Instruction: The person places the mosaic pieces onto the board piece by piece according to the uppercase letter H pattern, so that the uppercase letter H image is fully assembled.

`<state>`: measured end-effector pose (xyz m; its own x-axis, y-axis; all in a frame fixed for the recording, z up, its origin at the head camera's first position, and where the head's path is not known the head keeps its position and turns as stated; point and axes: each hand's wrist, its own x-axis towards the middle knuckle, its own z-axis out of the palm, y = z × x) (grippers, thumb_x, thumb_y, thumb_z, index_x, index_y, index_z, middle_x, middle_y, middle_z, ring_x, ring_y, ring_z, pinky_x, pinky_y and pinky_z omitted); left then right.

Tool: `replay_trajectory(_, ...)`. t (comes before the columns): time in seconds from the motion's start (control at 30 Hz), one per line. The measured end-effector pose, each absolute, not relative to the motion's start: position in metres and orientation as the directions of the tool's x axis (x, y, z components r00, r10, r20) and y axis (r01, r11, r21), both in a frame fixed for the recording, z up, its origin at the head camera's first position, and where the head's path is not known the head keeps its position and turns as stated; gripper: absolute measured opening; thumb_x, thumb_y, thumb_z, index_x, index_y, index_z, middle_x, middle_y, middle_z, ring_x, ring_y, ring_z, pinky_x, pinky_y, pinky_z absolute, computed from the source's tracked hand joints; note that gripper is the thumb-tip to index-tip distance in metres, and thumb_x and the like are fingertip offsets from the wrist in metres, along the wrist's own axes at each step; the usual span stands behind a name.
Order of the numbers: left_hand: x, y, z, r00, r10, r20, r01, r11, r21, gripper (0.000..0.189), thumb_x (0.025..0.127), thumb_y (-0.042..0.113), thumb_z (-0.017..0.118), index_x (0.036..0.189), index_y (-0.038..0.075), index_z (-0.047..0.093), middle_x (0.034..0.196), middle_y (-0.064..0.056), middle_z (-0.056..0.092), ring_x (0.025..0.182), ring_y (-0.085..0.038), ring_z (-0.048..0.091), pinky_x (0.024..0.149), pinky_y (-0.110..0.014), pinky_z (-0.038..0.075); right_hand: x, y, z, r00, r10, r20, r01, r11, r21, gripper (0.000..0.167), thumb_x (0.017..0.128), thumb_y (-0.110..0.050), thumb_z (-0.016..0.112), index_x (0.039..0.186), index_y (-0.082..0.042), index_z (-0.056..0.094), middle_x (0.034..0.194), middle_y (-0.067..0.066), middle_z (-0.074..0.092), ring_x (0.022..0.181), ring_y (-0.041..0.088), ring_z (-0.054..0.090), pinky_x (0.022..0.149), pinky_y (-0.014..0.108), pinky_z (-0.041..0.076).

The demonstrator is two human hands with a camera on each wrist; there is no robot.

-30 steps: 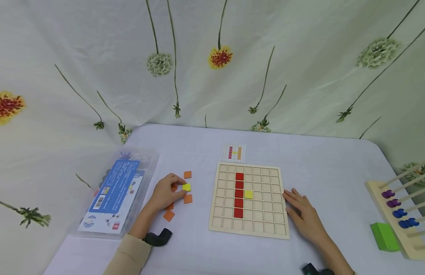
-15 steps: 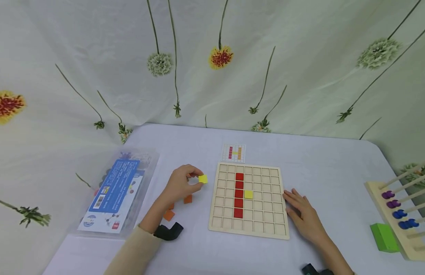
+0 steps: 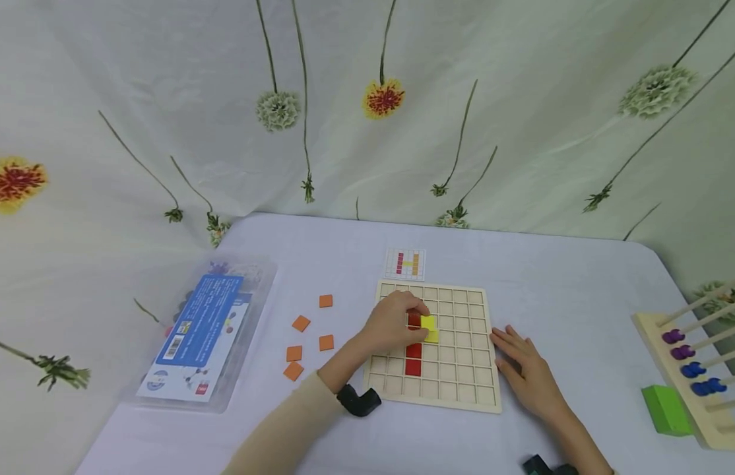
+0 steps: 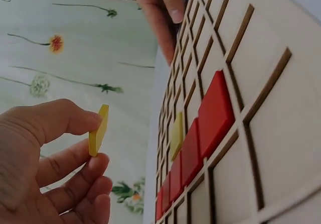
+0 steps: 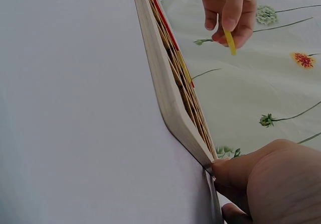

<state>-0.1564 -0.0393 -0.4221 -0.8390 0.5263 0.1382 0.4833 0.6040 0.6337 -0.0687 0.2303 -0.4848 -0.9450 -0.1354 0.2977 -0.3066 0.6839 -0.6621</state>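
Note:
My left hand (image 3: 391, 324) pinches a yellow square tile (image 4: 99, 131) between thumb and fingers, raised above the wooden grid board (image 3: 468, 396). In the head view the hand covers part of a column of red tiles (image 3: 413, 367) set in the board. Another yellow tile (image 4: 176, 136) lies in a cell beside the red column; the held tile overlaps it in the head view. My right hand (image 3: 524, 375) rests at the board's right edge with fingers extended, its thumb (image 5: 228, 171) against the rim in the right wrist view.
Several orange tiles (image 3: 293, 353) lie loose left of the board. Behind it is a small pattern card (image 3: 406, 264). A clear plastic case (image 3: 195, 336) with a blue label sits far left. On the right stand a bead frame (image 3: 670, 382) and a green block (image 3: 666, 410).
My left hand has lifted the yellow tile from among the orange tiles and carried it right, over the board. The right hand stays at the board's edge.

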Motion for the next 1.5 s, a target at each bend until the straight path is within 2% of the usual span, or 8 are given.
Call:
replay_trajectory(0.27,-0.160,-0.009,-0.438,-0.826,0.556,0.094,0.515,0.676,0.528,0.021,0.078,0.021,0.076,0.097,0.013,0.073,0.091,0.004,0.066,0.086,-0.008,0.053,0.073,-0.018,0.043,-0.068,0.232,-0.488,-0.941,-0.134,0.311,-0.314,0.693,-0.649,0.044,0.087,0.004,0.064,0.130,0.004,0.058,0.136,0.024,0.055,0.133,0.049,0.038,0.114,0.061,0.018)
replay_trajectory(0.37,-0.160,-0.003,-0.441,-0.821,0.564,0.083,0.529,0.699,0.481,0.021,0.078,0.023,0.076,0.097,0.014,0.073,0.090,0.006,0.065,0.085,-0.007,0.053,0.071,-0.017,0.042,-0.068,0.233,-0.488,-0.938,-0.132,0.320,-0.318,0.693,-0.647,0.044,0.087,0.004,0.064,0.130,0.004,0.059,0.136,0.024,0.056,0.133,0.048,0.038,0.113,0.062,0.019)
replay_trajectory(0.57,-0.158,0.003,-0.441,-0.816,0.576,0.046,0.529,0.712,0.463,0.020,0.078,0.022,0.077,0.095,0.013,0.074,0.083,0.007,0.060,0.081,-0.007,0.050,0.066,-0.017,0.040,-0.068,0.233,-0.489,-0.935,-0.135,0.329,-0.327,0.691,-0.645,0.043,0.087,0.003,0.064,0.129,0.003,0.059,0.136,0.023,0.056,0.133,0.047,0.038,0.114,0.060,0.018)
replay_trajectory(0.83,-0.158,0.007,-0.446,-0.813,0.580,0.049,0.539,0.718,0.440,0.019,0.077,0.021,0.076,0.094,0.013,0.075,0.083,0.006,0.060,0.079,-0.007,0.048,0.063,-0.017,0.039,-0.067,0.233,-0.490,-0.930,-0.133,0.341,-0.333,0.697,-0.635,0.043,0.087,0.003,0.064,0.130,0.002,0.059,0.136,0.022,0.057,0.143,0.026,0.034,0.118,0.052,0.017)
replay_trajectory(0.97,-0.158,0.007,-0.448,-0.814,0.579,0.053,0.539,0.717,0.442,0.018,0.077,0.020,0.077,0.093,0.013,0.075,0.083,0.006,0.060,0.079,-0.007,0.049,0.063,-0.017,0.039,-0.067,0.233,-0.489,-0.931,-0.136,0.338,-0.332,0.696,-0.636,0.043,0.087,0.003,0.064,0.130,0.002,0.059,0.136,0.022,0.057,0.140,0.033,0.036,0.117,0.055,0.018)
replay_trajectory(1.2,-0.158,0.009,-0.448,-0.815,0.577,0.052,0.539,0.723,0.432,0.019,0.076,0.021,0.077,0.094,0.014,0.076,0.083,0.006,0.061,0.079,-0.007,0.049,0.063,-0.016,0.039,-0.068,0.233,-0.489,-0.932,-0.137,0.336,-0.333,0.693,-0.639,0.043,0.087,0.003,0.064,0.130,0.002,0.059,0.136,0.022,0.057,0.144,0.025,0.033,0.116,0.057,0.018)
replay_trajectory(1.37,-0.158,0.008,-0.448,-0.812,0.582,0.057,0.547,0.721,0.426,0.021,0.078,0.025,0.079,0.096,0.014,0.076,0.085,0.006,0.060,0.080,-0.007,0.049,0.063,-0.016,0.038,-0.068,0.232,-0.488,-0.933,-0.136,0.332,-0.329,0.692,-0.642,0.043,0.087,0.003,0.064,0.130,0.003,0.059,0.136,0.022,0.057,0.141,0.032,0.035,0.115,0.058,0.018)
replay_trajectory(1.5,-0.157,0.000,-0.442,-0.809,0.581,0.093,0.558,0.708,0.433,0.026,0.078,0.027,0.079,0.101,0.015,0.075,0.088,0.006,0.062,0.083,-0.007,0.050,0.066,-0.016,0.040,-0.068,0.232,-0.488,-0.934,-0.136,0.330,-0.328,0.693,-0.642,0.043,0.087,0.003,0.064,0.130,0.003,0.059,0.136,0.022,0.057,0.141,0.032,0.035,0.115,0.058,0.018)
